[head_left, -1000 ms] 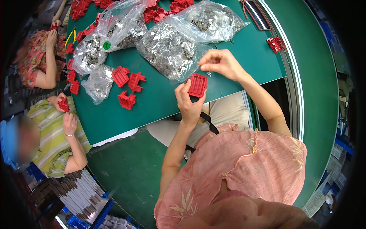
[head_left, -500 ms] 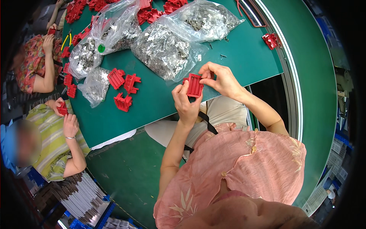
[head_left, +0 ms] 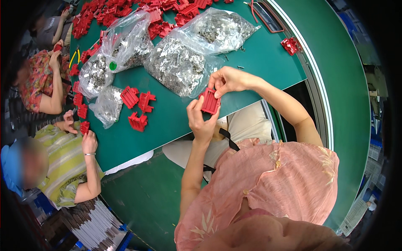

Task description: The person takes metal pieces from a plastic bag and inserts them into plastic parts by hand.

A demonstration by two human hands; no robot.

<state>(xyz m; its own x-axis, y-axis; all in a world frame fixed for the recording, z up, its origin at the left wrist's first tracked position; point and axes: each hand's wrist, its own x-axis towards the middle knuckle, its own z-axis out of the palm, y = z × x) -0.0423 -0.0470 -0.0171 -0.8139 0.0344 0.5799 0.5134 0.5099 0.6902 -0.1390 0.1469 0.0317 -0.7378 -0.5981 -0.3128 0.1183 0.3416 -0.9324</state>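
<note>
My left hand (head_left: 202,124) grips a red plastic housing (head_left: 210,103) with slots across its face, holding it tilted above the table's near edge. At the housing's upper edge, my right hand (head_left: 229,80) has its thumb and fingers pinched together; whatever small piece may be between them is hidden. Three similar red plastic parts, among them a slotted one (head_left: 129,97), lie on the table to the left. Just beyond my hands rests a clear plastic bag (head_left: 178,67) full of small shiny metal pieces.
More bags of metal pieces (head_left: 220,31) and a heap of red parts (head_left: 104,14) cover the far side of the green table (head_left: 167,121). A red-framed dark object (head_left: 268,17) and one red part (head_left: 289,46) lie far right. Co-workers sit at left, one in a striped shirt (head_left: 67,154).
My right hand has moved left onto the housing's upper edge. The housing has come slightly lower and left in view. The nearest co-worker's hands have moved apart. The view has shifted slightly.
</note>
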